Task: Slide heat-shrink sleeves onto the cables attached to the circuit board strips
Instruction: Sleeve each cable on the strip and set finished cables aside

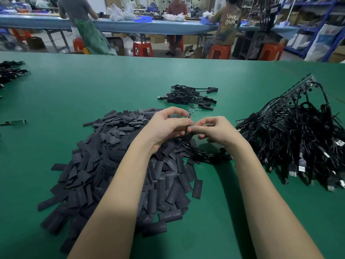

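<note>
Head view: a small circuit board strip (pixel 190 113) is pinched upright by the left hand (pixel 169 126), long axis pointing away. A black sleeve (pixel 187 130) directly below it is pinched by the right hand (pixel 216 130), fingers (pixel 196 128) narrow.

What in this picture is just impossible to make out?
- Head view: how far the sleeve sits on the cable; the fingers of the left hand and right hand cover it.
- White print on the sleeve pile: too small.
- Parts on the small circuit board: blurred.
- Cable bundle: cut off at the right edge.
</note>
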### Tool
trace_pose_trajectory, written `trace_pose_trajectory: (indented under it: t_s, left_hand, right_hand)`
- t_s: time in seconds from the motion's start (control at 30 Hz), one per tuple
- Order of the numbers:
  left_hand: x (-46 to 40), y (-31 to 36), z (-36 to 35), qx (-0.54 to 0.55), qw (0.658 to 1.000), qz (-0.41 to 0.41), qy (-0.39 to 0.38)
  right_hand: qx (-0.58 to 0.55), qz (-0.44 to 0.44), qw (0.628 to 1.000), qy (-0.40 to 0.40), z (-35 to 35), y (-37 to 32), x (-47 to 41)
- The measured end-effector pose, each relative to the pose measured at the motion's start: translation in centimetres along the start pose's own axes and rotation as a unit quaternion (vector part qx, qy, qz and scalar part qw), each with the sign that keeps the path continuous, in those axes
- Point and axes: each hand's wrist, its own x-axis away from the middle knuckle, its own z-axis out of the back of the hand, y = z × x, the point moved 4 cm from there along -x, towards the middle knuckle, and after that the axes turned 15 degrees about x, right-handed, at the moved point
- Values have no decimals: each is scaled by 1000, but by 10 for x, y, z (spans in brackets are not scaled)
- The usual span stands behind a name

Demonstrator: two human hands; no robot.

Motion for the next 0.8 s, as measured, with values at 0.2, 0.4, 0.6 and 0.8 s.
trace_pose_trajectory:
  t_s: [0.2, 0.4, 0.6, 0.8]
  left_hand:
    - [-2, -3, 0, -6, 1000, 10, -10]
    - [-3, -4, 3, 30, 999, 26, -12]
    - [-2, -5, 3, 78, 995, 57, -28]
    - [-2, -6, 1, 75, 995, 65, -29]
  right_hand:
    - [-269, 43, 961, 37, 9, -23, 0]
    - [-353, 74, 930, -71, -1, -23, 2]
    - [-332, 88, 937, -56, -1, -18, 0]
    - [-427, 98, 899, 16, 10, -18, -1]
